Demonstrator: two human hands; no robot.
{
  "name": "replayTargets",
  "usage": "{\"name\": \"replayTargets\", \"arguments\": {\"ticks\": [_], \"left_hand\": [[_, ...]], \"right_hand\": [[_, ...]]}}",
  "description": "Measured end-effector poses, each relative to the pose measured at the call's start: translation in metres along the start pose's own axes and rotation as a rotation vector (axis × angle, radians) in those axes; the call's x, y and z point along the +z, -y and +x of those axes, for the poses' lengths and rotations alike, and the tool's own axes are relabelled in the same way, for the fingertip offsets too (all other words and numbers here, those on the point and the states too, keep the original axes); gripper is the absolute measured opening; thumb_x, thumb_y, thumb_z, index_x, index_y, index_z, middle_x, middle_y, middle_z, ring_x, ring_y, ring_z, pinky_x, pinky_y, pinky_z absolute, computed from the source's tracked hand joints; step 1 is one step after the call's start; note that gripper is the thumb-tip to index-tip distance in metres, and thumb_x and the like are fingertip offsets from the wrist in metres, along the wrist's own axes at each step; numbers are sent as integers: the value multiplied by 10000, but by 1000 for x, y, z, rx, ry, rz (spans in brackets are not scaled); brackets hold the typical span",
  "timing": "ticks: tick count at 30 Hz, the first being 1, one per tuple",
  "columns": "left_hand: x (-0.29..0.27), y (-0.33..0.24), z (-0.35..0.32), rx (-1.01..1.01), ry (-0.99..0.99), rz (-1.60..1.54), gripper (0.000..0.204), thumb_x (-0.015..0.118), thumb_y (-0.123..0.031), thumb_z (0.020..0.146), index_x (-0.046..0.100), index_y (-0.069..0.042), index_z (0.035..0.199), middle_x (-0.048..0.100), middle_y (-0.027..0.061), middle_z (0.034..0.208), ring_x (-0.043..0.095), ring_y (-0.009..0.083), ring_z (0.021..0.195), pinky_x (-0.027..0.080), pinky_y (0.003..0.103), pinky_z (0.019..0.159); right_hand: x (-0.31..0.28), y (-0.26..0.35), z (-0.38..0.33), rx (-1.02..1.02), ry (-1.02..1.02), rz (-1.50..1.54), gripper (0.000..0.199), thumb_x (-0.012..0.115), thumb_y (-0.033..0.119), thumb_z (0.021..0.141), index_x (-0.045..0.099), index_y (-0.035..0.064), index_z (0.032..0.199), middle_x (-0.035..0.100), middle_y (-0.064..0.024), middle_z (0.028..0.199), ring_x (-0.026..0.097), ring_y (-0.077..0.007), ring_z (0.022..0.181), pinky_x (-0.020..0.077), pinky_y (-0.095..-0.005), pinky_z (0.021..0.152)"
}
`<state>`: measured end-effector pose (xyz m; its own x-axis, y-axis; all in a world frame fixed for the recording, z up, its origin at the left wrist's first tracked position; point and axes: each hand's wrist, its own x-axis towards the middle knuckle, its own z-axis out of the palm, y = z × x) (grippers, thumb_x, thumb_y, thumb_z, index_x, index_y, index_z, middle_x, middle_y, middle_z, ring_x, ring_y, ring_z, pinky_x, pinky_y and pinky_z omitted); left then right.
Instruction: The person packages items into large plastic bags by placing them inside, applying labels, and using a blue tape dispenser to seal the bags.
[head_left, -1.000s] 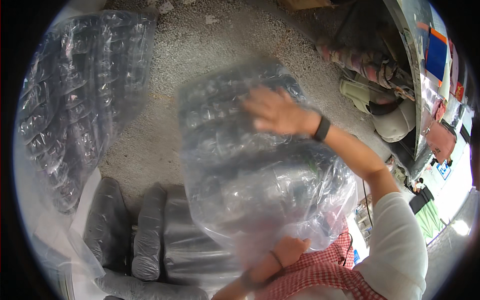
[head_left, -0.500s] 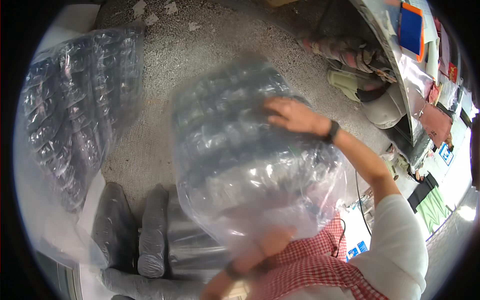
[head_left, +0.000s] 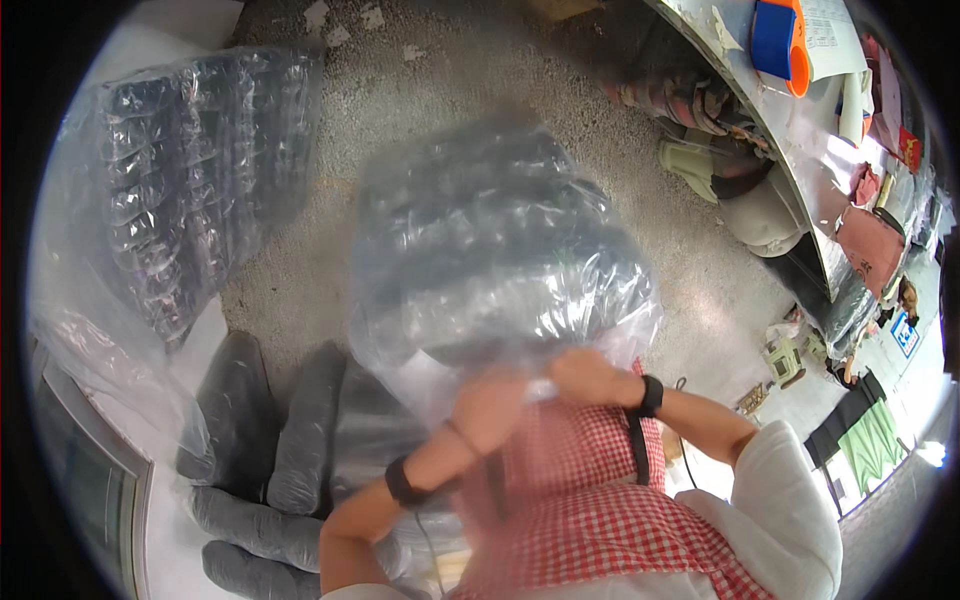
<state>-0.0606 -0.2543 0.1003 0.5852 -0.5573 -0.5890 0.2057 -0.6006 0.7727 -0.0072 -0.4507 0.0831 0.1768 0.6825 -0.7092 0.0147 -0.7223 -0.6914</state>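
A large clear plastic bag (head_left: pixel 500 250) stands in front of me, packed with rows of dark grey bundles that show through the film. Its near edge is bunched up close to my checked apron. My left hand (head_left: pixel 492 408) is closed on that edge, somewhat blurred by motion. Right beside it, my right hand (head_left: pixel 588 380) also has its fingers closed on the gathered plastic. The fingertips of both hands are partly hidden in the film.
A second filled clear bag (head_left: pixel 190 170) stands at the far left. Several dark wrapped rolls (head_left: pixel 235 420) lie at the near left, by a framed glass panel (head_left: pixel 100 490). To the right is a table (head_left: pixel 790 150) with an orange-and-blue tape dispenser (head_left: pixel 780 45); a pale stool (head_left: pixel 765 220) sits below.
My right hand has left the top of the bundles and come back to the bag's near edge. My left hand has risen to meet it.
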Motion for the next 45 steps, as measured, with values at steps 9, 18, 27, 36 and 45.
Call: {"name": "replayTargets", "arguments": {"ticks": [9, 18, 27, 36, 45], "left_hand": [[40, 19, -7, -53, -1, 2, 173, 563, -71, 735, 620, -46, 897, 642, 212, 708, 647, 379, 677, 507, 502, 611], [40, 64, 47, -38, 488, -743, 360, 635, -31, 674, 591, 35, 1025, 634, 85, 891, 554, 147, 795, 478, 303, 713], [-65, 87, -73, -578, 585, 164, 309, 657, -213, 765, 609, -40, 1017, 628, 183, 1007, 611, 307, 944, 497, 415, 784], [55, 23, 37, 9, -485, 391, 140, 549, -154, 815, 530, -56, 913, 628, 110, 898, 616, 247, 867, 498, 363, 729], [55, 31, 23, -203, -33, 116, 99, 574, -137, 774, 579, -42, 800, 644, 168, 691, 658, 335, 683, 523, 451, 630]], "right_hand": [[7, -59, -53, -62, -105, -142, 80, 607, 44, 750, 639, 77, 816, 669, -126, 781, 649, -232, 671, 488, -337, 507], [-8, 35, -1, -162, -188, -427, 158, 586, 91, 747, 556, 21, 885, 582, -150, 785, 611, -277, 829, 515, -395, 763], [6, -17, 29, 197, 217, -295, 133, 611, 147, 731, 684, 42, 768, 662, -163, 716, 670, -317, 660, 542, -424, 573], [1, 4, 44, 76, 135, -194, 175, 572, 214, 784, 646, 60, 819, 671, -149, 759, 652, -334, 679, 514, -451, 598], [-57, -165, -144, 687, 215, -817, 49, 597, 44, 760, 627, 66, 792, 632, -100, 749, 613, -196, 632, 501, -329, 546]]}}
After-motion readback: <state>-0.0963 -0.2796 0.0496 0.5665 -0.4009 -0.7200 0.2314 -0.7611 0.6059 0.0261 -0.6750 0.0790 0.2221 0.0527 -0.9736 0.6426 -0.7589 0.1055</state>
